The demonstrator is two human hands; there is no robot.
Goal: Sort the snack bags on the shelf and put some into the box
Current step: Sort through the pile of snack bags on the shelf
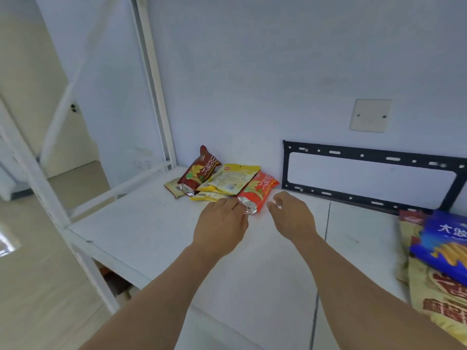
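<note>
At twelve o'clock on the white shelf, I see my left hand resting fingers-flat on the crinkly orange-red snack bag and my right hand loosely open, empty; foil may slip.

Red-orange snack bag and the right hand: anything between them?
Head view: only bare white shelf shows between the red-orange snack bag and the right hand; the left hand is at the bag's foil end.
</note>
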